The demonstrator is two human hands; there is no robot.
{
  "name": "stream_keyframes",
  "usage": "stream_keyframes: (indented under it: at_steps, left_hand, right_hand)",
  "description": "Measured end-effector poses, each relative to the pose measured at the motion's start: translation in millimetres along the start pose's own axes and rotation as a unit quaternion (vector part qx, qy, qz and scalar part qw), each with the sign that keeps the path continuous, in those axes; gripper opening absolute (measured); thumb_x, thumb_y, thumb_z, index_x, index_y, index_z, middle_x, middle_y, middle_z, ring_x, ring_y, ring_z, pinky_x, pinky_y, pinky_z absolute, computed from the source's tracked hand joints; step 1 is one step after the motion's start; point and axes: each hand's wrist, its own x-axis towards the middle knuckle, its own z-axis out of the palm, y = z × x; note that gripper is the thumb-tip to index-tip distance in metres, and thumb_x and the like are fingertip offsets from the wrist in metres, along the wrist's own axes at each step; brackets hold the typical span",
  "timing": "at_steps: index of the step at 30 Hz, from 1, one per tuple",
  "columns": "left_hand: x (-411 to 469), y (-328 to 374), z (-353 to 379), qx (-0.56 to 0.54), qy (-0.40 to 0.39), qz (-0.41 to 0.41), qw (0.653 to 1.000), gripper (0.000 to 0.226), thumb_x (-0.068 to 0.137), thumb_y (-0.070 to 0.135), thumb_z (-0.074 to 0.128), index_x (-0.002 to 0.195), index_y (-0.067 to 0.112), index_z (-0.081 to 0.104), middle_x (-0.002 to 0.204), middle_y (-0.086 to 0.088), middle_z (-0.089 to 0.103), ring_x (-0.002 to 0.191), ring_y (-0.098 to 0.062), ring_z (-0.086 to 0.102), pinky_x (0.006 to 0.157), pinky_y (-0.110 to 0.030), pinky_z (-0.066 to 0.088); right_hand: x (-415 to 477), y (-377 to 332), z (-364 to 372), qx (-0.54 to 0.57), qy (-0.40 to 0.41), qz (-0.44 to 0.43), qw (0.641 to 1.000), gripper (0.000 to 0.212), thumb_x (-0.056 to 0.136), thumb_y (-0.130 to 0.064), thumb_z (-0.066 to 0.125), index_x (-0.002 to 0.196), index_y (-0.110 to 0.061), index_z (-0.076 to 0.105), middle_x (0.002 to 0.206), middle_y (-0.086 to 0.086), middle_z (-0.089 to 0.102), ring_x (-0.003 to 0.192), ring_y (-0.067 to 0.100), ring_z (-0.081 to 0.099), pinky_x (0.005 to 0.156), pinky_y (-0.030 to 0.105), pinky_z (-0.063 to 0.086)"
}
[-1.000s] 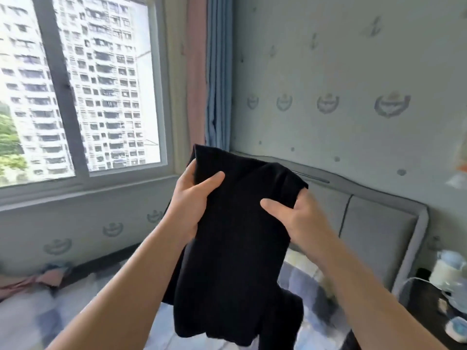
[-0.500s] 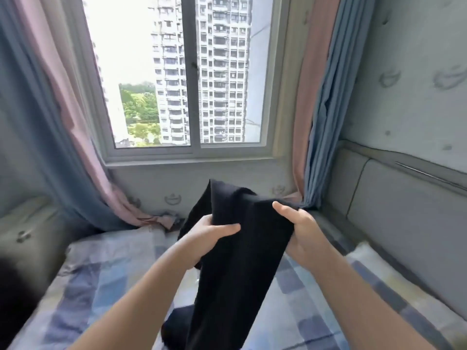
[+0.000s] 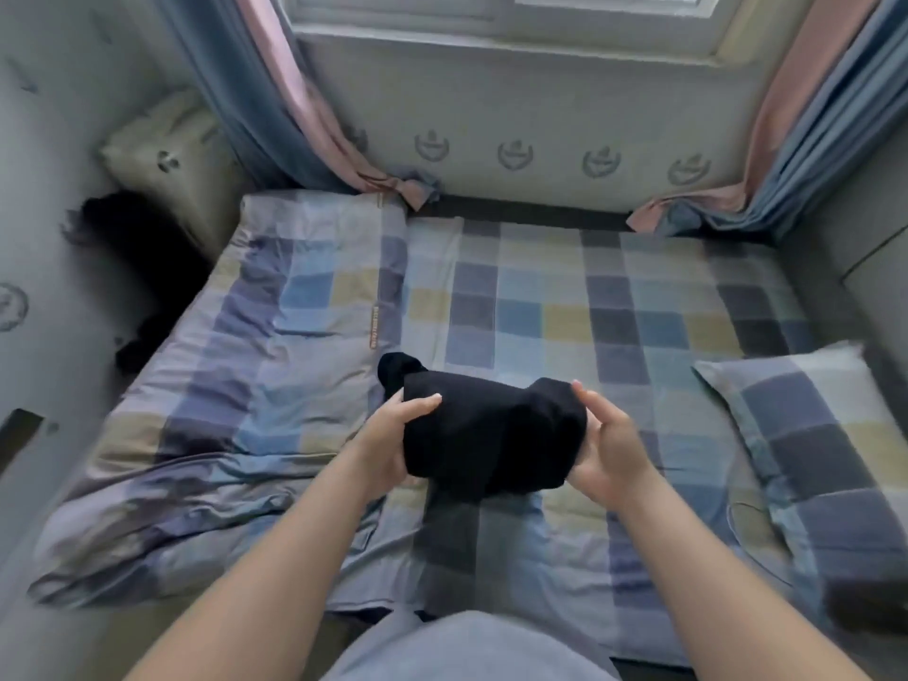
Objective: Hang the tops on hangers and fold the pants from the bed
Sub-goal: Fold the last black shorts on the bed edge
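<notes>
Folded black pants [image 3: 491, 435] at frame centre — left hand [image 3: 388, 447] and right hand [image 3: 611, 449], fingers curled round either end — over the checked bed [image 3: 589, 307]

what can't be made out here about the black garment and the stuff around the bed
Head view:
- black fabric garment: bunched between left hand and right hand, so pants or top is unclear.
- dark heap left of the checked bed: blurred, unidentifiable.
- white-framed window: cut off by top edge.
</notes>
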Motion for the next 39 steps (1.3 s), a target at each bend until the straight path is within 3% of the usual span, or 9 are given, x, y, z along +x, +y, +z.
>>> stream_keyframes:
  at_steps: [3,10,16,21,26,29,31,35,39]
  left_hand:
    - [-1,-35,11,-0.007,-0.023,-0.011,1.0,0.056,0.084,0.032,0.075,0.136,0.018,0.059,0.132,-0.011,0.066,0.121,-0.032,0.064,0.092,-0.045,0.054]
    - [-5,-79,56,0.124,-0.007,-0.05,0.991,0.032,0.089,0.018,0.074,0.117,0.004,0.07,0.116,-0.013,0.074,0.112,-0.031,0.069,0.101,-0.045,0.052]
    - [3,-57,95,-0.063,0.009,-0.007,0.998,0.025,0.099,0.021,0.059,0.112,0.004,0.071,0.113,-0.017,0.072,0.103,-0.03,0.071,0.082,-0.037,0.059]
    - [5,-40,109,-0.062,0.005,0.046,0.997,0.018,0.099,0.018,0.059,0.111,0.008,0.068,0.117,-0.014,0.07,0.113,-0.03,0.067,0.099,-0.042,0.052]
    - [9,-46,106,0.229,0.173,0.082,0.954,0.095,0.083,0.031,0.081,0.157,0.022,0.023,0.155,-0.006,0.039,0.139,-0.024,0.044,0.113,-0.045,0.041]
    - [7,-53,107,0.416,0.121,0.156,0.887,0.109,0.064,0.066,0.077,0.155,0.04,0.022,0.164,0.012,0.012,0.151,-0.013,0.015,0.121,-0.041,0.023]
    - [8,-52,112,0.458,0.04,0.166,0.873,0.099,0.059,0.075,0.073,0.148,0.05,0.036,0.163,0.014,0.019,0.152,-0.01,0.013,0.123,-0.044,0.021]
    - [10,-55,132,0.438,-0.091,0.118,0.887,0.069,0.065,0.065,0.081,0.127,0.055,0.053,0.128,0.016,0.063,0.127,-0.013,0.056,0.109,-0.047,0.044]
    - [6,-53,151,0.327,-0.064,0.175,0.926,0.032,0.089,0.043,0.069,0.119,0.033,0.067,0.11,0.009,0.074,0.108,-0.011,0.069,0.098,-0.044,0.054]
  right_hand:
    - [-5,1,-24,0.002,-0.02,0.008,1.0,0.043,0.089,-0.035,0.065,0.121,-0.009,0.072,0.131,0.017,0.065,0.123,0.032,0.062,0.093,0.04,0.054]
    - [-7,-9,-56,-0.065,-0.074,-0.003,0.995,0.05,0.095,-0.03,0.057,0.138,-0.004,0.056,0.139,0.018,0.059,0.131,0.034,0.056,0.096,0.038,0.052]
    - [-7,-3,-75,-0.209,-0.096,-0.015,0.973,0.05,0.093,-0.033,0.061,0.14,-0.018,0.054,0.134,0.004,0.065,0.123,0.021,0.062,0.091,0.027,0.05]
    - [-5,10,-82,-0.266,-0.033,-0.035,0.963,0.039,0.092,-0.004,0.067,0.13,-0.009,0.061,0.121,0.007,0.072,0.116,0.025,0.067,0.095,0.037,0.055]
    - [-10,-15,-68,-0.325,0.016,-0.105,0.94,0.01,0.094,-0.006,0.066,0.102,-0.008,0.071,0.091,0.002,0.077,0.091,0.02,0.073,0.071,0.025,0.056]
    - [-22,-32,-56,-0.352,-0.02,-0.153,0.923,0.011,0.096,-0.009,0.065,0.094,-0.014,0.074,0.088,0.002,0.077,0.084,0.017,0.073,0.069,0.024,0.055]
    - [-31,-43,-49,-0.355,-0.058,-0.175,0.917,0.014,0.095,-0.012,0.065,0.093,-0.02,0.077,0.09,0.003,0.077,0.085,0.018,0.073,0.072,0.026,0.056]
    - [-46,-60,-40,-0.328,-0.106,-0.213,0.914,0.019,0.09,-0.014,0.065,0.103,-0.023,0.076,0.099,0.002,0.077,0.093,0.016,0.073,0.077,0.022,0.055]
    - [-48,-68,-40,-0.36,-0.135,-0.219,0.897,0.039,0.088,-0.014,0.066,0.127,-0.023,0.065,0.118,-0.004,0.073,0.112,0.014,0.067,0.092,0.024,0.053]
